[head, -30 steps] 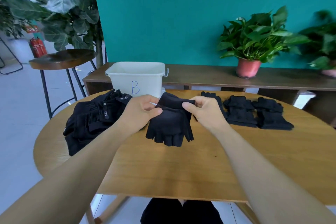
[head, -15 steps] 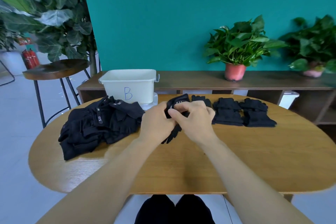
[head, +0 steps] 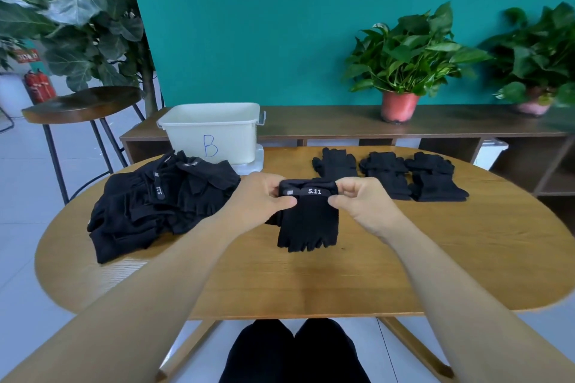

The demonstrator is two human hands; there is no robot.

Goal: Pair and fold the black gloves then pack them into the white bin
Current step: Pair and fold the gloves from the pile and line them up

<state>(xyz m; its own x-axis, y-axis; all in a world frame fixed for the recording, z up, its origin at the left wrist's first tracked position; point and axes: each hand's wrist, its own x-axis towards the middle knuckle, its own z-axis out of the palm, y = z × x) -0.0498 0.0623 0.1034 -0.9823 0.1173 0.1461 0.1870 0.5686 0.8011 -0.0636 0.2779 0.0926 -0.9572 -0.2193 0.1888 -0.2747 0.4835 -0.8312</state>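
Note:
A black fingerless glove pair (head: pixel 308 221) hangs at the table's middle, its cuff band marked 5.11 on top and its finger ends touching the wood. My left hand (head: pixel 264 197) pinches the cuff's left end and my right hand (head: pixel 357 199) pinches the right end. A loose heap of black gloves (head: pixel 161 202) lies to the left. Three folded black glove pairs (head: pixel 389 174) sit in a row at the back right. The white bin (head: pixel 213 130) marked B stands at the table's far edge, behind the heap.
The round wooden table (head: pixel 311 283) has bare wood in front of my hands. A dark stool (head: pixel 81 102) and a large leafy plant (head: pixel 71 15) stand at the left. A low wooden shelf (head: pixel 404 127) with two potted plants runs behind the table.
My hands, bunched together on the glove half a second ago, have spread apart. The glove pair now hangs flat with its cuff stretched between them.

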